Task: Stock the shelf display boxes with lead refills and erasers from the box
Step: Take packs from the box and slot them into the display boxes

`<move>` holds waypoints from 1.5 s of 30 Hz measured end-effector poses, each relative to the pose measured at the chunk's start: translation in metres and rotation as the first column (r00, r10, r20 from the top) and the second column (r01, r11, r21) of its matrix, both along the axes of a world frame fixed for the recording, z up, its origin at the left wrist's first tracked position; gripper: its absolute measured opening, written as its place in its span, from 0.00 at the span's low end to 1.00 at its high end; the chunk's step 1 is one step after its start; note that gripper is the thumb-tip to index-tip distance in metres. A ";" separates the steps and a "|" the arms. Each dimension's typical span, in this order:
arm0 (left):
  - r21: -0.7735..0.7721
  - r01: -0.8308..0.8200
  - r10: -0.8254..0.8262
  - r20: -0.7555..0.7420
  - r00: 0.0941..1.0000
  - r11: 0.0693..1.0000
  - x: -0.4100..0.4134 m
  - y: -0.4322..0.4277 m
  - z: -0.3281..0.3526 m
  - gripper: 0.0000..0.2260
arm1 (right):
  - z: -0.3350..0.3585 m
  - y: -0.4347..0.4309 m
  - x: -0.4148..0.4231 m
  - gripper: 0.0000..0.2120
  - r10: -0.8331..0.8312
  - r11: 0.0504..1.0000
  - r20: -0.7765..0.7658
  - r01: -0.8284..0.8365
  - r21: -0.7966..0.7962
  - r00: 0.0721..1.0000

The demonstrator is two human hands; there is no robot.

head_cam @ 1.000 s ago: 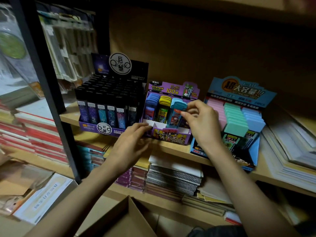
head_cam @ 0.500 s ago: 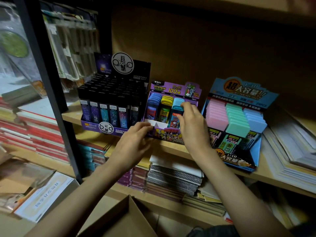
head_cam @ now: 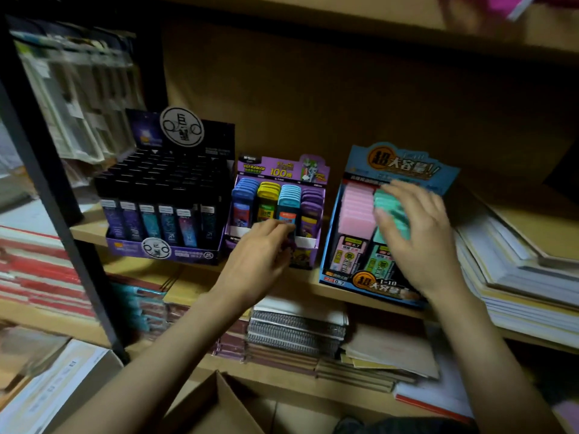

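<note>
Three display boxes stand side by side on the wooden shelf (head_cam: 313, 281). The black and purple box (head_cam: 163, 198) at the left is full of dark lead refill tubes. The small purple box (head_cam: 279, 211) in the middle holds blue, yellow, light blue and purple refill cases in rows. My left hand (head_cam: 260, 252) touches its front edge with bent fingers. The blue box (head_cam: 354, 227) at the right holds pink and green cases. My right hand (head_cam: 413, 227) lies spread over the green row, fingers nearly straight, and hides the right side of that box.
An open cardboard box (head_cam: 216, 408) sits low in front of me. Spiral notebooks (head_cam: 297, 330) and paper pads fill the lower shelf. A tall paper stack (head_cam: 517, 277) lies right of the blue box. A black upright post (head_cam: 47, 189) stands at the left.
My right hand left the small purple box and moved right onto the green row of the blue box. My left hand stayed at the purple box's front.
</note>
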State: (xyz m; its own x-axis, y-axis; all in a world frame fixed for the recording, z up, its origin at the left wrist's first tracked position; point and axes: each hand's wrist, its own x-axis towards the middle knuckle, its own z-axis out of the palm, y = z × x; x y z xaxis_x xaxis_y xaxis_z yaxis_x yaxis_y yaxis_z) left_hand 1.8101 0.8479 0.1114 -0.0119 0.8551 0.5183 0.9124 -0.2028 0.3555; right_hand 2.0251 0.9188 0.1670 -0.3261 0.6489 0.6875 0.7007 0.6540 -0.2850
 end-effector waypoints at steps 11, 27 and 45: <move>0.059 -0.005 0.006 -0.020 1.000 0.998 -0.015 -0.031 -0.001 0.17 | -0.004 -0.002 0.000 0.25 0.008 0.999 0.270 0.002 -0.039 0.963; -0.147 -0.385 0.403 0.510 0.760 0.911 -0.161 -0.067 -0.046 0.32 | -0.079 -0.066 -0.168 0.24 0.441 0.890 0.541 -0.426 -0.162 0.716; -0.090 -0.281 0.281 0.559 0.780 0.956 -0.178 -0.049 -0.050 0.35 | -0.077 -0.035 -0.153 0.09 0.116 0.993 0.198 -0.109 -0.050 0.973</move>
State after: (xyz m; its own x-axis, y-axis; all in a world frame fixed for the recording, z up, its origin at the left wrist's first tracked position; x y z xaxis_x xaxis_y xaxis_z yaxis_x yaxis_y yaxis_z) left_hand 1.6322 0.7992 0.0614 -0.5390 0.7688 0.3442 0.5700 0.0321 0.8210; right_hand 1.8724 0.8834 0.0900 -0.5271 0.6248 0.5760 0.6688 0.7232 -0.1724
